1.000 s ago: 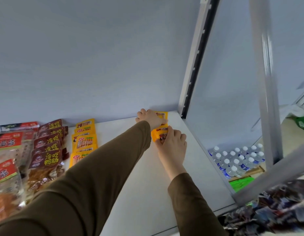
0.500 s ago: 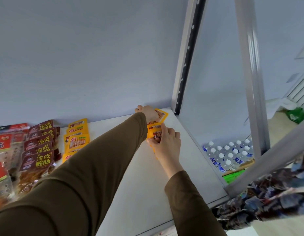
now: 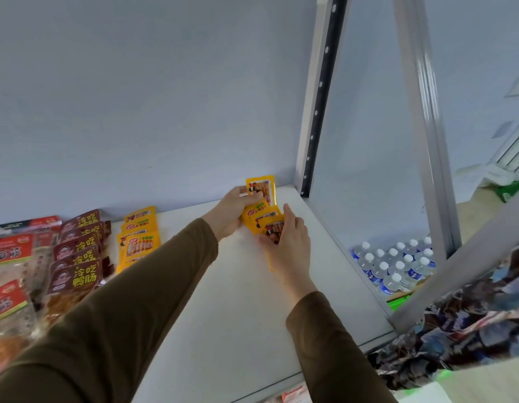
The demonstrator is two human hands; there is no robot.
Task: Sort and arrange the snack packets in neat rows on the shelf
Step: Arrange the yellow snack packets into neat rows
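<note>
Head view looks down along two brown sleeves to the far right corner of the white shelf (image 3: 229,301). There the left hand (image 3: 233,209) grips the top of a small yellow packet (image 3: 261,189), holding it upright near the back wall, fingers curled over its front. The right hand (image 3: 287,237) has its thumb up and fingers wrapped round a short fan of matching yellow packets (image 3: 262,219) that overlap one another just above the shelf; whether they touch it I cannot tell.

To my eye this is the laying-out step for a new row on the right side: one packet picked off the bunch, ready to be set down. The next move looks to call for placing that packet flat and square to the back wall, then dealing the rest in line toward the near edge, evenly overlapped.

Further left, well apart from the hands, a yellow row (image 3: 139,237) already runs front to back, with a dark red row (image 3: 78,257) beside it and red-labelled clear bags (image 3: 8,271) at the left edge. Behind is a plain pale blue wall. A perforated metal upright (image 3: 319,103) bounds the shelf on the right, and beyond it a pack of capped water bottles (image 3: 395,266) stands on the floor.
</note>
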